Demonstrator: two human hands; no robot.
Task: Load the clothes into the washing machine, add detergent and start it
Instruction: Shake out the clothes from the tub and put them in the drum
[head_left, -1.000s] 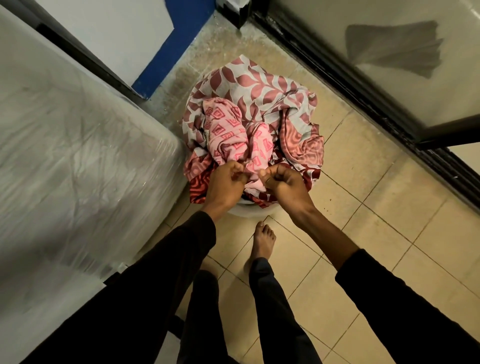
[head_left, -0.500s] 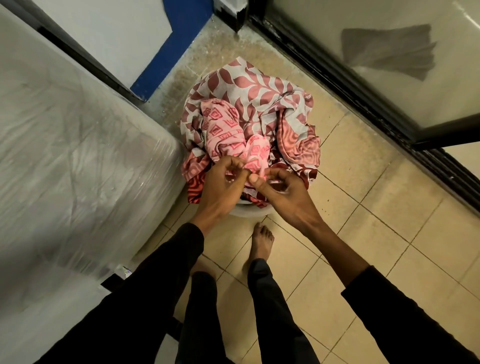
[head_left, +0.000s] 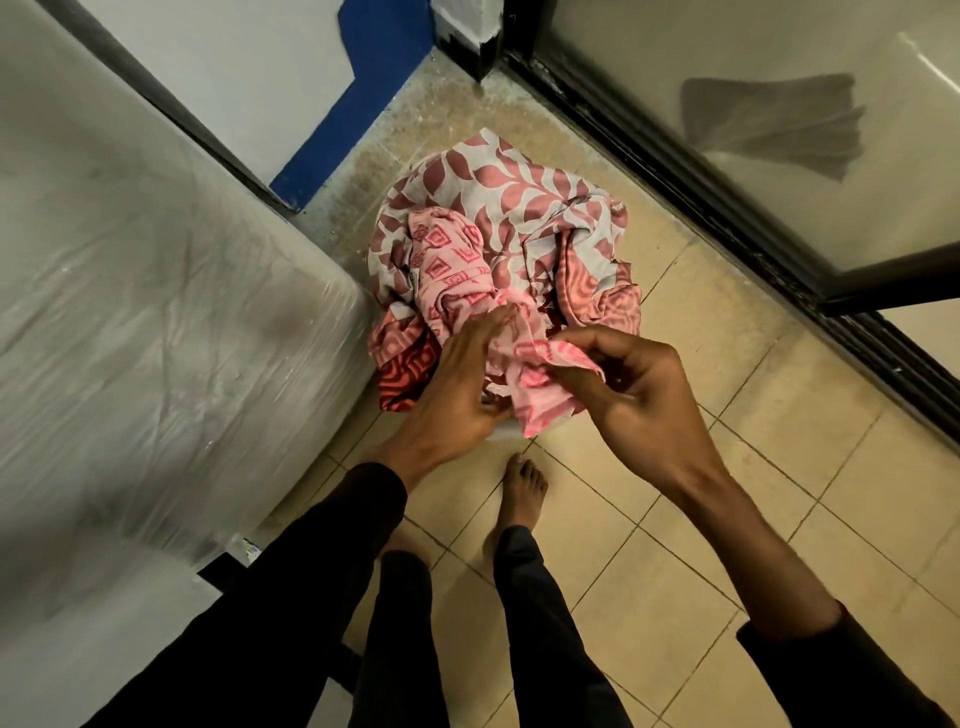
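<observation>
A heap of clothes sits on the tiled floor in a pale basket, of which only a sliver of rim shows. On top lies a pink garment with a red diamond print. My right hand pinches a lifted end of that pink garment between thumb and fingers. My left hand holds the same garment from the left, fingers laid along it and thumb underneath. The washing machine, wrapped in clear plastic, fills the left side.
A glass door in a dark frame runs along the right. A white and blue wall closes the far corner. My bare feet stand on the beige tiles just below the basket.
Both hands have lifted and spread the near end of the pink garment. The right hand moved to the right, pulling the cloth out from the heap.
</observation>
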